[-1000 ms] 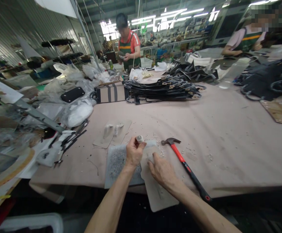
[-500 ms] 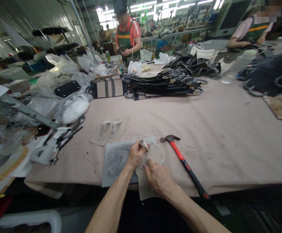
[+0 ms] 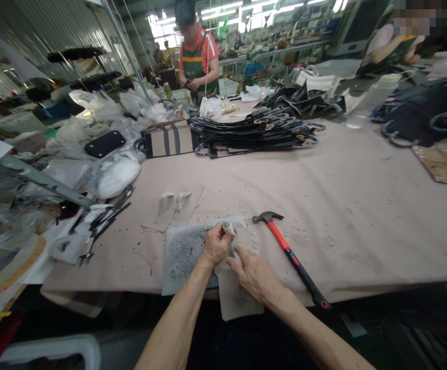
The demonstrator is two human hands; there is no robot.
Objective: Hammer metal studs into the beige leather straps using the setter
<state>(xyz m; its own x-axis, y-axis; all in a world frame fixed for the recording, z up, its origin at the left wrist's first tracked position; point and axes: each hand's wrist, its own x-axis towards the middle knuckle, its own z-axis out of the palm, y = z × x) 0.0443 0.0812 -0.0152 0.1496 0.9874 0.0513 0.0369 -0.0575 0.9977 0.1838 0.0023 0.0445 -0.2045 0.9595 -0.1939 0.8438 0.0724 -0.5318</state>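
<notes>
A: Left hand (image 3: 216, 245)?
B: Fingers closed round a white cylinder (image 3: 227, 226), round end facing up. Lower part is lost among the fingers.
A: Right hand (image 3: 257, 276)?
B: Fingers bent, over the beige piece (image 3: 234, 297). Thumb and forefinger tips just beside the cylinder's lower end; can't tell if they pinch anything, too small and blurry.
A: Where's the beige piece?
B: Near edge of the table (image 3: 362, 205), partly over the grey pad (image 3: 183, 257), bottom end sticking out past the edge. Right hand hides part of it.
A: Pad itself?
B: Speckled, lies along the near edge. Right side covered by left hand and beige piece. Dirt or pattern, can't tell.
A: Right of that?
B: Hammer (image 3: 289, 248), head toward the far edge, handle end at the near edge. Pale bits (image 3: 254, 240) between its head and the beige piece, too tiny to identify.
A: Left?
B: Two flat pieces (image 3: 153, 218) beyond the pad's far left corner, shiny lumps on top, material unclear.
A: Far side?
B: Stack of black pieces (image 3: 246, 134), hard to separate. Brown board (image 3: 445, 165) on the right is cut off.
A: People?
B: Person in a red shirt (image 3: 199, 54) past the stack; what they handle is too small to read.
</notes>
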